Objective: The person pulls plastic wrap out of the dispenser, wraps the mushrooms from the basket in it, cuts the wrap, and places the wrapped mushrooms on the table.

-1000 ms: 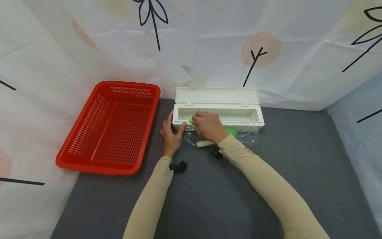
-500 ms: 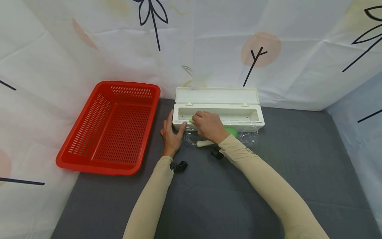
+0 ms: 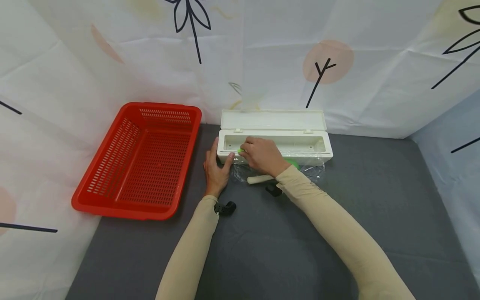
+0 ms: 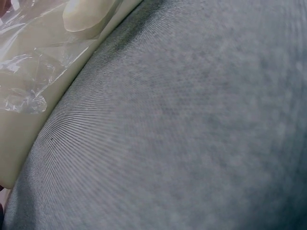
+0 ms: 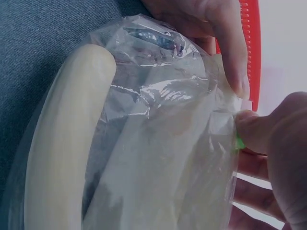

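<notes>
On the dark table stands a white cling film box (image 3: 328, 151) with its lid (image 3: 273, 121) tipped back. My left hand (image 3: 216, 175) grips its left end, thumb at the front. At the front rim, my right hand (image 3: 263, 156) pinches a small green slider (image 5: 240, 143) near the left end. Clear cling film (image 5: 165, 91) hangs over the front onto the table. Under it lies a pale, rounded handle-like piece (image 5: 62, 139); a green rounded part (image 3: 293, 163) shows beside my right wrist, mostly hidden. The left wrist view catches the box's edge (image 4: 14, 143).
A red perforated basket (image 3: 127, 214) stands left of the box, close to my left hand. A white patterned cloth (image 3: 270, 75) rises right behind the box and basket. The grey tabletop (image 3: 262, 250) spreads in front and to the right.
My right wrist has shifted slightly and covers more of the green rounded part. The slider stays near the box's left end, and my left hand keeps its hold.
</notes>
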`<state>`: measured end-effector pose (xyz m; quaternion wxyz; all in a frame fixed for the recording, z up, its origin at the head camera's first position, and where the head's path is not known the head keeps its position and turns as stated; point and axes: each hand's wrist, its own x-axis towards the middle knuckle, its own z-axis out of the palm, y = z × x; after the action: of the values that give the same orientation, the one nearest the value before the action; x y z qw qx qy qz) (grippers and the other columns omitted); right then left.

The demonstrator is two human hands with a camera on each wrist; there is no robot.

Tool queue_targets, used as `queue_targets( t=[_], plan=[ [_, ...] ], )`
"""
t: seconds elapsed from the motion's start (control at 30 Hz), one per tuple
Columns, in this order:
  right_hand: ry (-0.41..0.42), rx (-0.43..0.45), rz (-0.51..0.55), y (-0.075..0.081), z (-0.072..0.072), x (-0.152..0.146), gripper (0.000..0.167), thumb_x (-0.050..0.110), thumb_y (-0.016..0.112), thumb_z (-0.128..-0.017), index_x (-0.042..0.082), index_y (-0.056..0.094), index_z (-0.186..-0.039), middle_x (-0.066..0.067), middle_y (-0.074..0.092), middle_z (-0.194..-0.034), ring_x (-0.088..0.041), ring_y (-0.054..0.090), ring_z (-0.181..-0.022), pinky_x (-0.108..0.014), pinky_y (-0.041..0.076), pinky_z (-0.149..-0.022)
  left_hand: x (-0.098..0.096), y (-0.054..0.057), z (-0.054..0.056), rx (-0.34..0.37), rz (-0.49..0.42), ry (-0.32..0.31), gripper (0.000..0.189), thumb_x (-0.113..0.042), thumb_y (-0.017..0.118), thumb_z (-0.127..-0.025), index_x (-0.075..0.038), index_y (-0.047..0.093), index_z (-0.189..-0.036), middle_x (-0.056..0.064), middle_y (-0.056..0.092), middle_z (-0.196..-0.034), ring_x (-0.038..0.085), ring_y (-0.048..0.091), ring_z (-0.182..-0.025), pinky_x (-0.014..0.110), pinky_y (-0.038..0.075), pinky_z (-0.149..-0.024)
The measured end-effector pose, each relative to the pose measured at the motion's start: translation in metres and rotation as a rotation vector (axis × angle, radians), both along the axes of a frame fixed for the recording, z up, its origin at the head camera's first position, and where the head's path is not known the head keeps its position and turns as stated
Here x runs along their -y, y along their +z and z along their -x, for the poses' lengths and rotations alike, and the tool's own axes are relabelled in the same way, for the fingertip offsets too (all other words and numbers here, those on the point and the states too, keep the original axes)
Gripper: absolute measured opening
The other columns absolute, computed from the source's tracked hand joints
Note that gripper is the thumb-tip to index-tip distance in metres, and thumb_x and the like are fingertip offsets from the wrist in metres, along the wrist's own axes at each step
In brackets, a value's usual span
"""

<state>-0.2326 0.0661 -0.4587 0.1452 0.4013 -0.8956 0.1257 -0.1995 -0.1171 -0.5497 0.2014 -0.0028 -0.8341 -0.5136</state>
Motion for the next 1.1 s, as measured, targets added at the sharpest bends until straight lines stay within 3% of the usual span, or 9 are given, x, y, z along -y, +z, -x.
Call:
queue_targets(
  t=[0.23,0.4,0.57,0.9,1.1],
  plan=[
    [0.014,-0.021,0.043,-0.003,0.003,0.004,0.016,0.021,0.07,-0.097,0.007,0.077,-0.099,-0.008,0.068,-0.091,-0.021,0.066,-0.075,-0.037,0.056,-0.067,0.002,-0.001,0.001,-0.014,-0.001,-0.011,0.076,-0.043,0.066,-0.096,-0.016,0.035,-0.159,0.022,0.053,-0.119,0.039,0.051,-0.099,0.053,0.036,-0.087],
    [0.005,-0.041,0.038,-0.004,0.003,0.006,0.016,0.021,0.069,-0.098,0.006,0.076,-0.095,-0.008,0.067,-0.086,-0.023,0.066,-0.075,-0.038,0.056,-0.068,0.004,-0.001,0.001,0.004,-0.002,-0.031,0.077,-0.047,0.064,-0.097,-0.016,0.034,-0.16,0.022,0.052,-0.121,0.038,0.049,-0.103,0.054,0.031,-0.09],
    [-0.01,-0.063,0.023,-0.004,0.002,0.006,0.018,0.02,0.068,-0.099,0.006,0.076,-0.093,-0.008,0.067,-0.084,-0.023,0.066,-0.075,-0.039,0.057,-0.069,0.004,0.002,0.001,0.036,-0.021,-0.041,0.075,-0.041,0.066,-0.097,-0.018,0.034,-0.16,0.02,0.052,-0.124,0.036,0.049,-0.11,0.054,0.024,-0.096],
    [-0.02,-0.09,0.033,-0.007,0.003,0.004,0.019,0.02,0.066,-0.1,0.005,0.075,-0.092,-0.009,0.068,-0.084,-0.024,0.066,-0.075,-0.04,0.057,-0.068,0.003,0.005,0.003,0.031,-0.033,-0.026,0.072,-0.037,0.068,-0.096,-0.018,0.037,-0.158,0.018,0.054,-0.124,0.034,0.05,-0.111,0.051,0.023,-0.091],
    [-0.023,-0.082,0.058,-0.01,-0.001,0.004,0.019,0.02,0.066,-0.1,0.005,0.073,-0.093,-0.008,0.064,-0.083,-0.023,0.064,-0.069,-0.039,0.055,-0.062,0.003,0.009,0.0,0.069,-0.04,-0.034,0.072,-0.037,0.066,-0.096,-0.019,0.035,-0.159,0.017,0.053,-0.126,0.033,0.05,-0.11,0.049,0.022,-0.091]
  ],
)
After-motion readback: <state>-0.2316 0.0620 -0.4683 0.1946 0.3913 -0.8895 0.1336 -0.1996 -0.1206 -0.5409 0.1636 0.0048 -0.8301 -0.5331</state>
